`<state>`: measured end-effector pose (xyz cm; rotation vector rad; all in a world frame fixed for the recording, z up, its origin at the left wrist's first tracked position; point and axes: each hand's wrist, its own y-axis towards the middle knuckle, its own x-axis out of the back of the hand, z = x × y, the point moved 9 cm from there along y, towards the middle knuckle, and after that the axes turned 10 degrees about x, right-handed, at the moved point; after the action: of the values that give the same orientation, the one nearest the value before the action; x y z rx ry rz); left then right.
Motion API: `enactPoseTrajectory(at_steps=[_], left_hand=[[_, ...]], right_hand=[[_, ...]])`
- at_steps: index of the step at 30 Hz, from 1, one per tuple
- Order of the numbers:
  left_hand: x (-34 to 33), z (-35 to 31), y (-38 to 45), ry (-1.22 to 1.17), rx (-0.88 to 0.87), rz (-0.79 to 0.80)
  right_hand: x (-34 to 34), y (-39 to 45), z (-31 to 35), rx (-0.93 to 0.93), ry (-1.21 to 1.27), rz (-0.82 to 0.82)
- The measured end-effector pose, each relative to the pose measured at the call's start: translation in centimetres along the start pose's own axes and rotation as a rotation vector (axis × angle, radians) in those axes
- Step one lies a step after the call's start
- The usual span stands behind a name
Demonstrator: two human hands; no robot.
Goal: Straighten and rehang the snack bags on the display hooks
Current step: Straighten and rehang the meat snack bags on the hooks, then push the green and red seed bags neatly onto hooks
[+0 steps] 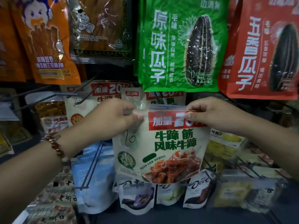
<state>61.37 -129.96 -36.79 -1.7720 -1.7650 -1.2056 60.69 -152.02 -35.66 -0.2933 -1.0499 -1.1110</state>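
A cream snack bag (160, 146) with a red banner, green lettering and a picture of red-sauced food hangs in front of me at the centre. My left hand (111, 117) pinches its top left corner, and my right hand (208, 113) pinches its top right edge over the red banner. Both hold it upright before the rack. Two matching bags (103, 92) hang just behind it. An empty metal display hook (68, 94) juts out at the left, beside those bags. A bead bracelet circles my left wrist.
Green (178, 46) and red (262, 49) sunflower-seed bags hang above, with orange (43, 42) and dark (100, 29) bags at top left. Dove pouches (199, 191) and a blue bag (92, 180) hang below. Wire hooks (92, 165) stick out at lower left, and yellow packs (226, 143) sit at right.
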Motion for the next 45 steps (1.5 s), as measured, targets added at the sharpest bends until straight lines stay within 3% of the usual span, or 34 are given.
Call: enactPoseTrajectory(at_steps=[14, 18, 23, 31, 35, 39, 42, 45], left_hand=[[-0.5, 0.0, 0.6, -0.007, 0.045, -0.165], [-1.3, 0.3, 0.7, 0.059, 0.068, -0.179], [-1.0, -0.4, 0.4, 0.238, 0.042, -0.318], [-1.7, 0.5, 0.0, 0.411, -0.088, -0.409], [-2.0, 0.6, -0.8, 0.507, -0.091, -0.297], [-0.7, -1.3, -3.7, 0.597, 0.014, -0.032], [2.4, -3.7, -5.5, 0.639, 0.106, 0.192], [7.7, -8.1, -6.1, 0.69, 0.149, 0.278]], right_hand=[[1.0, 1.4, -1.5, -0.026, -0.099, -0.225], [0.2, 1.3, -1.8, -0.045, -0.242, -0.25], [-0.5, 1.1, -0.7, 0.001, -0.534, -0.34], [-1.7, -0.3, 0.0, -0.018, -0.618, -0.348], [-1.3, -2.5, 0.3, -0.056, -0.556, -0.276], [0.4, -4.8, 1.7, -0.121, -0.526, -0.076], [3.1, -5.8, 5.3, -0.136, -0.485, 0.021], [7.2, -5.9, 10.8, -0.136, -0.443, 0.126]])
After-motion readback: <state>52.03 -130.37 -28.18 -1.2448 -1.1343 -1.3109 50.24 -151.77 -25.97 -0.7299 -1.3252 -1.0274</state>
